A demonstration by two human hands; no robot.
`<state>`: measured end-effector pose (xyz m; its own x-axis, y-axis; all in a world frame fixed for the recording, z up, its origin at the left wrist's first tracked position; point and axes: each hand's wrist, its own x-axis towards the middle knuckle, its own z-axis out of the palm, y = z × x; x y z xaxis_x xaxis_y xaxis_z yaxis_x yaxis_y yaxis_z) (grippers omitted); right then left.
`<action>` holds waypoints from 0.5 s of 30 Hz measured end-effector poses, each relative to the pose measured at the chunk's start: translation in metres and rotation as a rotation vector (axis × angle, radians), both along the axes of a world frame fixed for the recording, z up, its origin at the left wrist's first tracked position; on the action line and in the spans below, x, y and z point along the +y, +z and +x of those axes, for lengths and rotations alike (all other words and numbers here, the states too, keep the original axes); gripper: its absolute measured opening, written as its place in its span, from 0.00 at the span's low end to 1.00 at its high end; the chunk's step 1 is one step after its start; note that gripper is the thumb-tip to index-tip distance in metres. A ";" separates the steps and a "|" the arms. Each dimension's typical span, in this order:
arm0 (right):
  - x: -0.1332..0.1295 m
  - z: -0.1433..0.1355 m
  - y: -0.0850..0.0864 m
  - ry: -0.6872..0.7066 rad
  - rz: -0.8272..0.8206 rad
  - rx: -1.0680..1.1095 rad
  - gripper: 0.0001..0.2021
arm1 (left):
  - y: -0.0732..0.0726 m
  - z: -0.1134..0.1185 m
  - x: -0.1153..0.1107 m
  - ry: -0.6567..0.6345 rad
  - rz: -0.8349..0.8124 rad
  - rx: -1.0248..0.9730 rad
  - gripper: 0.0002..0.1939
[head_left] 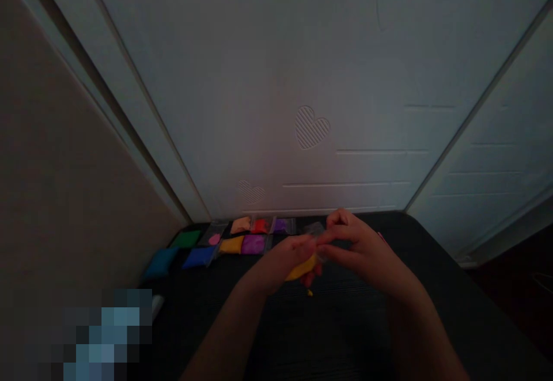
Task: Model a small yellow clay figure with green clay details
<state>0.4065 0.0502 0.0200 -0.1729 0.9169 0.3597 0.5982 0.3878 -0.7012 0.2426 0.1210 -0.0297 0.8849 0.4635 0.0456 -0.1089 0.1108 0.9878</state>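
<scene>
Both of my hands meet above the dark table, right of the row of colored packets. My left hand (283,260) is closed around a yellow packet (301,268), whose lower part shows below the palm. At the packet's clear upper end, my right hand (356,244) pinches with thumb and index finger, close to the left fingertips. Just below the hands, a small yellow piece (310,293) lies on the table.
Packets in green (188,239), teal (161,262), blue (199,256), red (260,225), orange-yellow (232,246) and purple (253,244) lie at the back left of the dark table (311,335). A pale wall with embossed hearts (311,128) stands behind.
</scene>
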 end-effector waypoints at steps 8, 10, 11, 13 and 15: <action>-0.001 0.003 0.002 0.208 -0.091 0.031 0.11 | -0.004 0.001 0.000 -0.011 -0.124 -0.006 0.26; -0.004 0.004 0.004 0.249 -0.092 0.062 0.14 | -0.004 0.000 0.000 0.002 -0.168 -0.034 0.28; -0.006 0.005 0.005 0.253 -0.089 0.075 0.14 | -0.003 0.000 -0.001 0.008 -0.195 -0.048 0.28; -0.008 0.004 0.005 0.243 -0.083 0.095 0.14 | -0.002 0.000 -0.001 0.014 -0.250 -0.082 0.30; -0.009 0.001 0.004 0.235 -0.082 0.103 0.13 | -0.001 0.000 -0.002 0.011 -0.302 -0.112 0.30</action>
